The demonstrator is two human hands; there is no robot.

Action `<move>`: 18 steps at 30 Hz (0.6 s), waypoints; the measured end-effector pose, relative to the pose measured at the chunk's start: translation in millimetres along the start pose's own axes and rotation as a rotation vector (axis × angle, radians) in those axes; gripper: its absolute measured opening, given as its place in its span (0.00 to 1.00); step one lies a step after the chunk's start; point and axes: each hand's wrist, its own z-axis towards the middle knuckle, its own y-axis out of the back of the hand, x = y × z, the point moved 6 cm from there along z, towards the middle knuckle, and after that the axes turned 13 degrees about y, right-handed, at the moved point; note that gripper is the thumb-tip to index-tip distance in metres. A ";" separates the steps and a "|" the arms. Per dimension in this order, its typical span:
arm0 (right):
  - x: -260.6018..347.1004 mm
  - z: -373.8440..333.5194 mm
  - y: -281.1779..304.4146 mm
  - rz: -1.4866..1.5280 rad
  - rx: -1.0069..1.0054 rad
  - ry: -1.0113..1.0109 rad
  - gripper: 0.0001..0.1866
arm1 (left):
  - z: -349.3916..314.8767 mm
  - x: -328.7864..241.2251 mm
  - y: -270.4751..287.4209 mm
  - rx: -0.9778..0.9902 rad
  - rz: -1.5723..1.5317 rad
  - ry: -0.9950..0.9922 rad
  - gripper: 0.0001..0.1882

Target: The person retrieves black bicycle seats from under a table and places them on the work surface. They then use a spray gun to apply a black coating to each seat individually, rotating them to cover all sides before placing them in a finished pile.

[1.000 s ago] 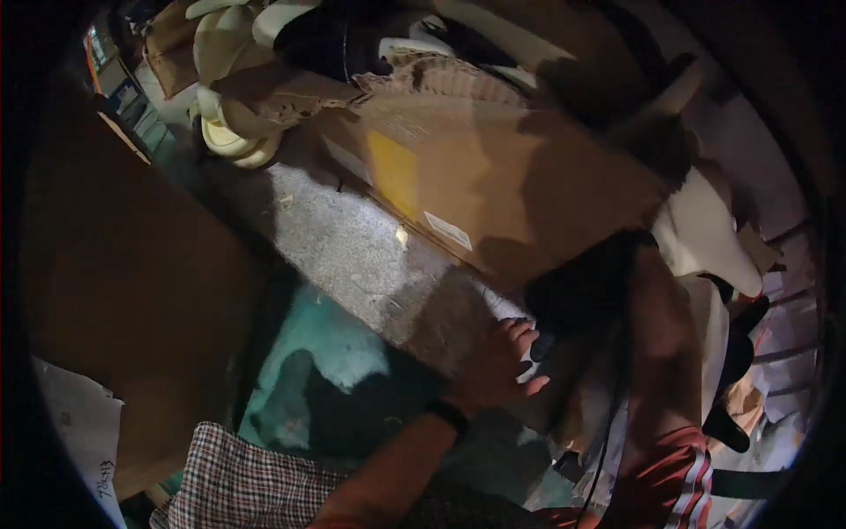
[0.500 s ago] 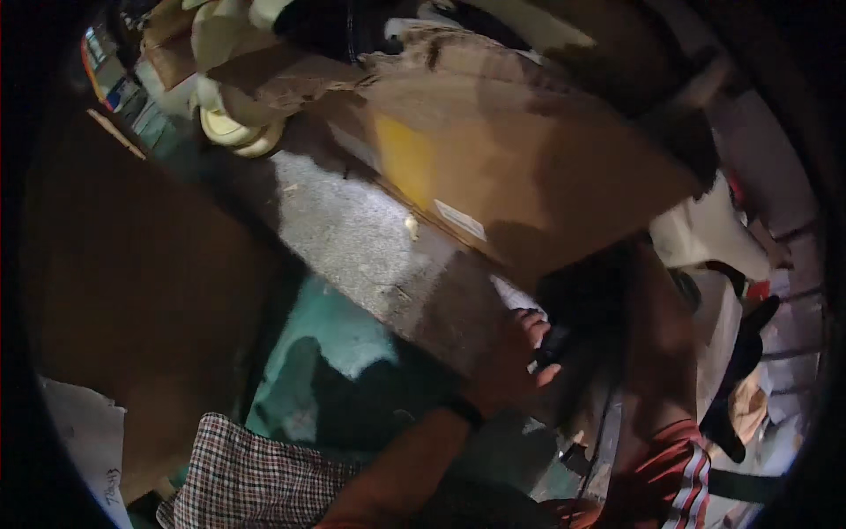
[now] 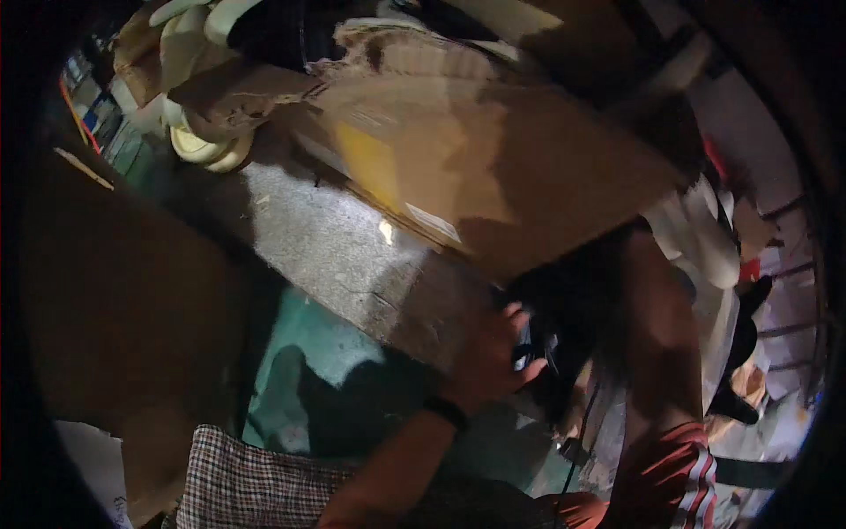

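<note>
Small item (image 3: 526, 353), seemingly black, glossy in spots, mostly lost in shadow, between thumb and fingers of left hand (image 3: 485, 357)

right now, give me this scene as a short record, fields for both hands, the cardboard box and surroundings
left hand: fingers partly curled beside a dark, glinting object; grip unclear
right hand: lost in shadow near the box; forearm visible
cardboard box: brown, ragged torn edge, yellow patch
surfaces: speckled gray, green
far left: cream curved pieces
left wrist: black band
</note>
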 end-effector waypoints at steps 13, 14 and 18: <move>9.8 11.1 0.6 -0.007 0.016 0.050 0.18 | -9.5 -1.7 2.3 0.016 -0.105 0.068 0.31; 9.2 6.6 2.4 -0.013 0.016 0.044 0.18 | -8.2 -4.9 4.4 0.007 -0.103 0.048 0.31; 13.2 13.4 -12.1 0.026 0.010 0.075 0.18 | -10.3 8.7 4.3 -0.027 -0.073 0.064 0.30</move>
